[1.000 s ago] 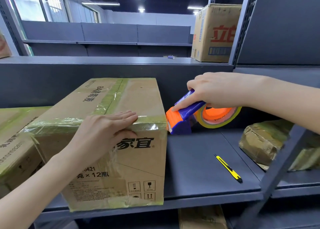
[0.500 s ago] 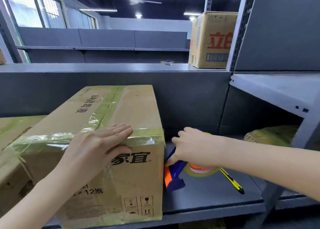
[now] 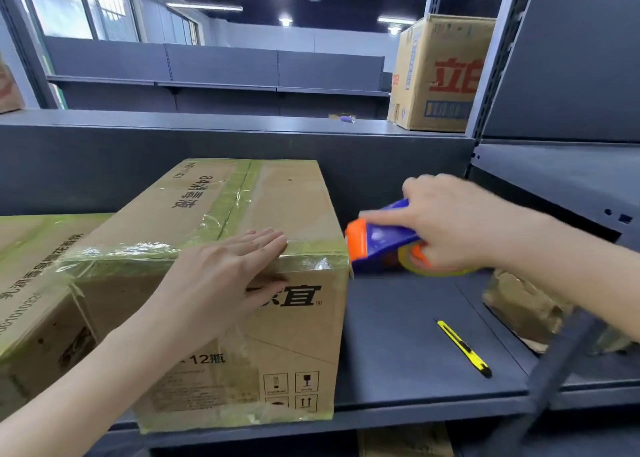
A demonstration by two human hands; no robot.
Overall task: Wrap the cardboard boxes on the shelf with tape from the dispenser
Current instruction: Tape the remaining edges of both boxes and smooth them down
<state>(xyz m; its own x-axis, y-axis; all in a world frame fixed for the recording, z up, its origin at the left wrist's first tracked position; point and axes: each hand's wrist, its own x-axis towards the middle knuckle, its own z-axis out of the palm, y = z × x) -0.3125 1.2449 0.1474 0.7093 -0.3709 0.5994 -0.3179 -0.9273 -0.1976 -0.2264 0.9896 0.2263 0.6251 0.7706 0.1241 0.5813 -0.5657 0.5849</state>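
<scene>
A large cardboard box [image 3: 287, 200] with black print stands on the grey shelf [image 3: 398, 346], banded in yellowish clear tape along its top seam and front upper edge. My left hand [image 3: 228, 276] lies flat over that front top edge, fingers straight, pressing the tape. My right hand [image 3: 450, 221] grips a blue and orange tape dispenser [image 3: 377, 242] with its roll, held at the box's upper right corner. The dispenser's orange head touches the box's right side.
A second taped box [image 3: 31, 283] stands against the left of the first. A yellow utility knife [image 3: 464, 349] lies on the shelf to the right. A crumpled taped parcel [image 3: 519, 311] sits further right behind a shelf post. Another box [image 3: 440, 72] stands on the upper shelf.
My right hand dropped the dispenser down the box's right side toward the shelf, then raised it back to the upper right corner. My left hand has stayed on the front edge.
</scene>
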